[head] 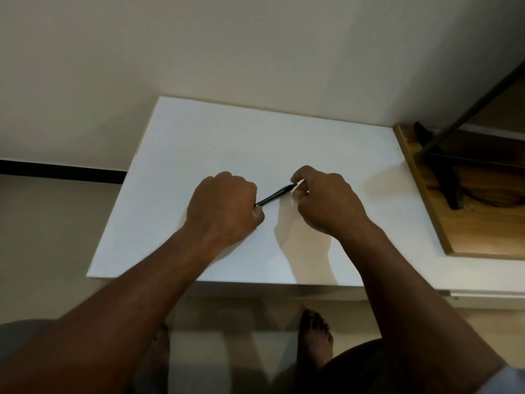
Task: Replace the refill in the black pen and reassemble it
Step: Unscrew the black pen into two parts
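Both hands are up over the white board (199, 132), holding the black pen (275, 195) between them just above the surface. The left hand (224, 206) is a closed fist wrapped around the pen's lower end, and the right hand (326, 203) pinches the upper end with its fingertips (297, 177). The pen slants up toward the right. A wooden shelf (426, 177) sits at the right edge, and bare feet show below.
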`<act>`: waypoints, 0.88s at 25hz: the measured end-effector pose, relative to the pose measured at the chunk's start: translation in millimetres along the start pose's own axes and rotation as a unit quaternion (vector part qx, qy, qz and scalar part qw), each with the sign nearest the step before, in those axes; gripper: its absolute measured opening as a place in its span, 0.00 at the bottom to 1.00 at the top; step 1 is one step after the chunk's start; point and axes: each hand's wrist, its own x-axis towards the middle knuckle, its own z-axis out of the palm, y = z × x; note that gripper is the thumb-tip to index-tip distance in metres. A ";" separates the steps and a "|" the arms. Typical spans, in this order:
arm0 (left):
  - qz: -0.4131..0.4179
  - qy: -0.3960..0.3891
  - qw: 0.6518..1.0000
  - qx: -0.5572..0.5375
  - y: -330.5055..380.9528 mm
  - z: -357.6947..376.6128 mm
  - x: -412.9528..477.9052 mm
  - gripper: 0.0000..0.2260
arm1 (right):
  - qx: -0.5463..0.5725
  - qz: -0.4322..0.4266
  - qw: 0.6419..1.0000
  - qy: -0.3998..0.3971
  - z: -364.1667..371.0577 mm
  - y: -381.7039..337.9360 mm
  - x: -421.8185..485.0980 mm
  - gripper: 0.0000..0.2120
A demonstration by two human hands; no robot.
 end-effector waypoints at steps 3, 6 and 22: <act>-0.003 0.016 0.999 -0.050 -5.2 -7.0 0.4 0.10 | 0.095 0.020 0.995 0.026 -1.5 3.5 4.8 0.13; 0.004 0.051 0.995 -0.089 -8.0 -11.7 2.5 0.08 | 0.259 0.048 0.963 0.064 -4.5 -0.7 8.0 0.05; 0.019 0.118 0.975 -0.187 -1.6 -9.8 1.7 0.12 | 0.582 0.129 0.801 -0.050 6.4 -29.1 -15.6 0.08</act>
